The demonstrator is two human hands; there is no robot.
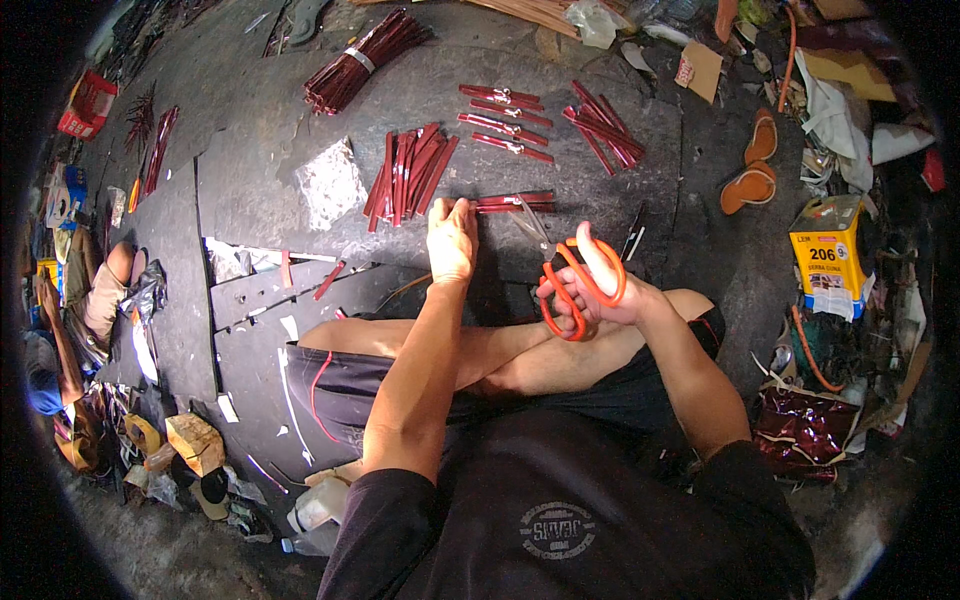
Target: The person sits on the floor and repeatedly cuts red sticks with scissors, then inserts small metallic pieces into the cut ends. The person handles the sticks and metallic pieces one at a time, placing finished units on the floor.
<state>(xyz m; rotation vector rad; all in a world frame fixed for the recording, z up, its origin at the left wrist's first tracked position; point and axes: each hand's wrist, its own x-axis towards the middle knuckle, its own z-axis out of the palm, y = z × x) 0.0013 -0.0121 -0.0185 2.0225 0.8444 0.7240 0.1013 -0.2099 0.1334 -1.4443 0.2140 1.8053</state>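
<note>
My left hand (452, 242) presses down on the left end of a glossy dark red strap (515, 202), its fingers closed there. Small shiny metal fittings show on the strap beside the fingertips. In my right hand (625, 298) is a pair of scissors with orange handles (607, 290), fingers and thumb through the loops. The blades (533, 230) are spread and point up at the strap's right part; whether they touch it I cannot tell. Just beyond lie several similar straps with fittings (505, 125) in a row. Left of them is a loose pile of red strips (408, 172).
A banded bundle of strips (365, 62) lies at the far left, a smaller pile (605, 128) at the far right. Orange-brown sandals (748, 188) and a yellow-blue box (828, 258) sit to the right. Another person (100, 290) sits at the left edge.
</note>
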